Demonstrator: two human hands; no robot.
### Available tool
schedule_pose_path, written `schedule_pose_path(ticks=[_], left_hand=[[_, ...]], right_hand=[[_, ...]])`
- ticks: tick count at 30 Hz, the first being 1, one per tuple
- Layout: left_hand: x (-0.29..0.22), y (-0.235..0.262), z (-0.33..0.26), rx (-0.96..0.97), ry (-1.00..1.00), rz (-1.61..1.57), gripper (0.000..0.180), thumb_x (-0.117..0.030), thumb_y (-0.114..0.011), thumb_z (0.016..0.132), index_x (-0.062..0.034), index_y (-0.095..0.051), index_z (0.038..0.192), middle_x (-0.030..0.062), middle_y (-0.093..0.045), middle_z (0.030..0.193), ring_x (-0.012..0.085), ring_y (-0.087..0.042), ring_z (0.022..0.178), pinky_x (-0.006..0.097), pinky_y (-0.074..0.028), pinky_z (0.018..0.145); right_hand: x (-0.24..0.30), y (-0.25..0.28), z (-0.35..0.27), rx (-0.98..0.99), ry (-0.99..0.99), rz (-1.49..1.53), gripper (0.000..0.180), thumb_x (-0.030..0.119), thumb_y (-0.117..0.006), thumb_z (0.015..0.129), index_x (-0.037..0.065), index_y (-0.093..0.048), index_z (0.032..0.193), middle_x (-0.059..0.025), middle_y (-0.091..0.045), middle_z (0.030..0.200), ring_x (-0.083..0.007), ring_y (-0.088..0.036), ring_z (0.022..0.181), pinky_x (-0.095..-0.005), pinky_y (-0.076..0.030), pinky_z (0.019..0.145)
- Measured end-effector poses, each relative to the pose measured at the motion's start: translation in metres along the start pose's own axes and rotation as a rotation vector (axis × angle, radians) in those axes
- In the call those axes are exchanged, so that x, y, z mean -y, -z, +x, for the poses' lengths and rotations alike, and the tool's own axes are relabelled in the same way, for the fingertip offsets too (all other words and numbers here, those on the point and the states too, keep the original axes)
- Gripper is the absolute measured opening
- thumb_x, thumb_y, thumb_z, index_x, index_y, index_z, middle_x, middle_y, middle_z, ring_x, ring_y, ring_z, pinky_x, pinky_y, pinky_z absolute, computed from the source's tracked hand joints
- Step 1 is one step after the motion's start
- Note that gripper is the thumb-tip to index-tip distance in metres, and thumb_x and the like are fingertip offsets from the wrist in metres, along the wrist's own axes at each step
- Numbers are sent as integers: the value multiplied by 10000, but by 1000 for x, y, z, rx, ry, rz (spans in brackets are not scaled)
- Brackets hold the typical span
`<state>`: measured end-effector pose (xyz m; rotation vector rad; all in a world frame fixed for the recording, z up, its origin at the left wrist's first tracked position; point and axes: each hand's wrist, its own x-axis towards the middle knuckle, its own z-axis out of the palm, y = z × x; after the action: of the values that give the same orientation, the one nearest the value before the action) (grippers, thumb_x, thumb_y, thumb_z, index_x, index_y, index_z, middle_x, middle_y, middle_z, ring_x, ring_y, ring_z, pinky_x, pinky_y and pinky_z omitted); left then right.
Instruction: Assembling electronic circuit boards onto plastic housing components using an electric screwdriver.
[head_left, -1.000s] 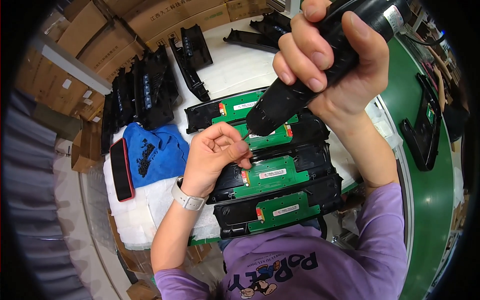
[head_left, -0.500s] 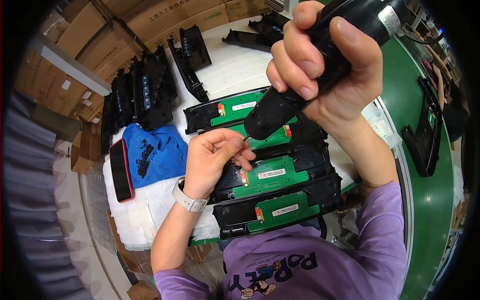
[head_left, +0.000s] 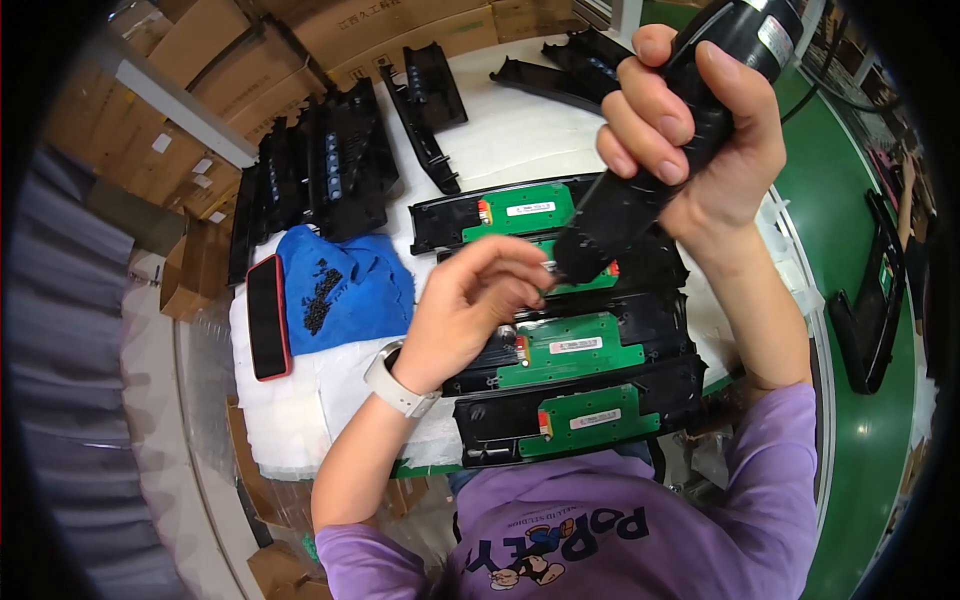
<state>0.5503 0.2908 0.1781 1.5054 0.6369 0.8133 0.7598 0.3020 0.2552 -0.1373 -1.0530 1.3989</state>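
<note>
My right hand point(head_left: 715, 150) is wrapped round a black electric screwdriver point(head_left: 615, 220), which points down and to the left over the row of parts. Close by its tip is my left hand point(head_left: 465, 315), thumb and fingers drawn together; whatever they pinch is too small to make out. Below lie several long black plastic housings point(head_left: 490, 415), side by side, each with a green circuit board point(head_left: 600, 420) bearing a white label. The screwdriver and my left hand partly cover the second board from the back. On a blue cloth point(head_left: 380, 290) at the left rests a heap of small black screws point(head_left: 320, 300).
A red-edged phone point(head_left: 267, 318) lies left of the cloth. More black housings point(head_left: 350, 165) are grouped at the back left, others point(head_left: 580, 65) at the back right. Cardboard boxes point(head_left: 400, 40) line the back. On the green surface at right sits another black housing point(head_left: 868, 300).
The view has shifted, so the table appears farther right. The screwdriver tip stays close to my left fingers, which have loosened slightly around it. My right hand keeps its grip.
</note>
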Motion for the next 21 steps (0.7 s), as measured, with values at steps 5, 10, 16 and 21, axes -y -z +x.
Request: schedule_pose_path(ticks=[5, 10, 16, 21], left_hand=[[-17, 58, -16, -553, -215, 1158, 132, -116, -623, 807, -5, -629, 880, 121, -639, 742, 245, -620, 643, 287, -462, 582], [-2, 134, -54, -538, 16, 1581, 238, -129, -713, 712, 34, -615, 856, 141, -590, 802, 241, -558, 655, 320, -441, 602], [16, 143, -55, -554, 40, 1220, 114, -3, -669, 746, 46, -568, 757, 80, -527, 671, 127, -457, 514, 248, -398, 522], [13, 137, -53, -637, -29, 1329, 112, -36, -654, 774, 38, -573, 758, 85, -534, 667, 147, -485, 524, 252, -399, 522]], right_hand=[[12, 24, -15, -14, 6, -431, 281, 274, -506, 824, 19, -443, 926, 3, -408, 555, -83, -379, 403, -246, -360, 450], [15, 35, -19, -94, 10, -595, 222, 185, -578, 758, -15, -497, 812, -37, -442, 526, -107, -409, 382, -232, -335, 391], [15, 41, -21, -110, 50, -630, 247, 192, -540, 776, -17, -471, 886, -39, -420, 529, -108, -386, 377, -229, -306, 389], [13, 41, -20, -138, 81, -679, 245, 185, -536, 773, -22, -471, 886, -40, -417, 524, -113, -394, 381, -231, -305, 395]])
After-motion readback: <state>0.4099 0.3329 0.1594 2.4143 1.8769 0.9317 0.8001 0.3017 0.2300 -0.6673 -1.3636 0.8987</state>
